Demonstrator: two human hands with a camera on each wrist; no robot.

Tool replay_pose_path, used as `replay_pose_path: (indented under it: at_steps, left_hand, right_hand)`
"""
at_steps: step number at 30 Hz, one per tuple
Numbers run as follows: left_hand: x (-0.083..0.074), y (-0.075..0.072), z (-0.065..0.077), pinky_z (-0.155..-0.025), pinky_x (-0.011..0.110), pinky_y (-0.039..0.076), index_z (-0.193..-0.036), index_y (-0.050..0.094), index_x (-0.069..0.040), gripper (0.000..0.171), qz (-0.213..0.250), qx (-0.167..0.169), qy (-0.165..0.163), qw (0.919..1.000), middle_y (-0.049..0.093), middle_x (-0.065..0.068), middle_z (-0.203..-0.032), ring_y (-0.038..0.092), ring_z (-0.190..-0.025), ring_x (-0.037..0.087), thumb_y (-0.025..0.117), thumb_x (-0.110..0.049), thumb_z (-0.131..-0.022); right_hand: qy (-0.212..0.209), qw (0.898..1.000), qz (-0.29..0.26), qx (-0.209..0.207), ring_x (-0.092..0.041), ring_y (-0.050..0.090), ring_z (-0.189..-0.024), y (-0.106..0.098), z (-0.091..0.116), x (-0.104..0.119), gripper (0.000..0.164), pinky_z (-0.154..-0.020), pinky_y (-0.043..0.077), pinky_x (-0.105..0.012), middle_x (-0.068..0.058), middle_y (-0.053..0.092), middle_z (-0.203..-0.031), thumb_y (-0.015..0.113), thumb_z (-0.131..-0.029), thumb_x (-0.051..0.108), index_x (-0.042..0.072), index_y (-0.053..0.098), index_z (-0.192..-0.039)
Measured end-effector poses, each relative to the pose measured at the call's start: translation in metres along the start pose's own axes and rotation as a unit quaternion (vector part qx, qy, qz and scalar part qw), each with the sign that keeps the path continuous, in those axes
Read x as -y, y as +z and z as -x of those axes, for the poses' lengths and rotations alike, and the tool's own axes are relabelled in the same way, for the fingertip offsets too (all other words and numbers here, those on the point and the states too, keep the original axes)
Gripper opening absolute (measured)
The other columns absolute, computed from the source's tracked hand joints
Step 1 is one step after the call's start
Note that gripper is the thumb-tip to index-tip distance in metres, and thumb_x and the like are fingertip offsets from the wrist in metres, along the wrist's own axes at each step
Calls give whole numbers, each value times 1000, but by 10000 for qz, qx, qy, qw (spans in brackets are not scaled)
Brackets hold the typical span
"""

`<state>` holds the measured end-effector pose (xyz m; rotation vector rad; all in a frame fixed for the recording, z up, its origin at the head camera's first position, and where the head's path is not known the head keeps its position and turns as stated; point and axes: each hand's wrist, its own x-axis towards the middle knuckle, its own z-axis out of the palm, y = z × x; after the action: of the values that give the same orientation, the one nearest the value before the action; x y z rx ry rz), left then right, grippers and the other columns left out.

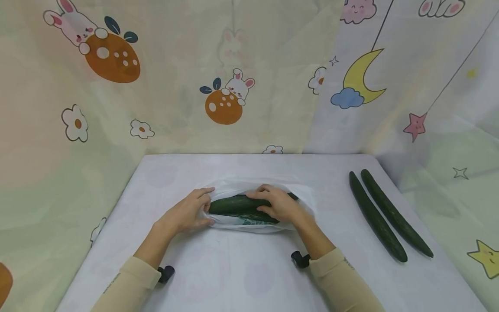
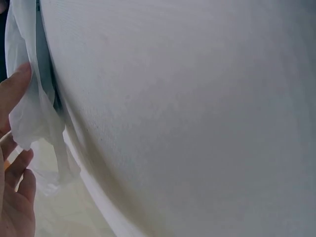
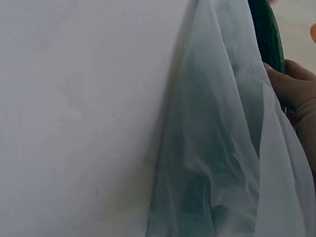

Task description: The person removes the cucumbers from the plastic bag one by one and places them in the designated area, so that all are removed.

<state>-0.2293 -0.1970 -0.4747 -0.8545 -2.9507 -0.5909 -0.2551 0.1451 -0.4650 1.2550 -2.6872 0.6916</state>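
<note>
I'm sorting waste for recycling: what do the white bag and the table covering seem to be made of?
White bag: probably thin plastic film with a soft sheen; it wrinkles finely and something darker shows through. Table covering: perhaps smooth, matte woven fabric, since a faint fine grain shows in the left wrist view; coated cloth remains possible.

the hands face each other, left fingers spread, right fingers curled.
</note>
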Motion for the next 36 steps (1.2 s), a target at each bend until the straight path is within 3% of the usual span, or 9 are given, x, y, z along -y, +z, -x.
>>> replay_pose_path:
  at_steps: [12, 20, 24, 27, 32, 36]
  left_hand:
    - [1, -2, 0, -117, 47, 40, -89, 55, -25, 38, 16, 21, -23, 10000, 39, 4, -163, 37, -150, 30, 89, -39, -80]
    - [3, -1, 1, -116, 48, 41, -91, 62, -26, 32, 11, 36, -79, 10000, 40, 6, -162, 40, -148, 31, 89, -41, -80]
    - [1, 1, -1, -111, 44, 46, -92, 67, -23, 31, -39, -21, 66, 10000, 56, 3, -138, 51, -134, 26, 89, -40, -79]
    - [-1, 2, -3, -109, 43, 47, -93, 68, -22, 31, -72, -26, 69, 9999, 57, 0, -126, 52, -129, 23, 89, -40, -79]
    - [-3, 3, -5, -114, 47, 44, -93, 67, -25, 29, -82, 90, -94, 9999, 47, 7, -155, 43, -146, 31, 87, -42, -81]
    - [-2, 3, -4, -111, 47, 46, -91, 67, -26, 28, -83, 56, -122, 9999, 42, 5, -161, 43, -146, 31, 89, -39, -80]
  right_hand:
    - [-491, 9981, 139, -334, -18, 58, -96, -5, 1, -1, 53, -80, 54, -32, -7, 64, -123, 77, -92, 6, 22, 64, -140]
    - [11, 9978, -538, -380, -20, 59, -104, -11, 4, 4, 52, -83, 55, -35, -9, 60, -131, 72, -96, 10, 25, 60, -145]
    - [-100, 9944, -852, -613, -17, 56, -102, -15, 6, 5, 51, -82, 53, -34, -6, 59, -129, 72, -97, 11, 23, 60, -145]
    - [-253, 9912, -1038, -781, -15, 56, -102, -22, 6, 8, 51, -82, 52, -32, -2, 58, -126, 72, -97, 12, 23, 60, -145]
    - [-371, 9846, -1401, -973, -15, 58, -108, -34, 5, 20, 51, -85, 52, -31, -1, 57, -126, 72, -97, 12, 21, 59, -145]
    - [-566, 9792, -1524, -1213, -16, 57, -109, -41, -4, 29, 50, -85, 52, -31, -2, 58, -124, 72, -96, 11, 18, 61, -144]
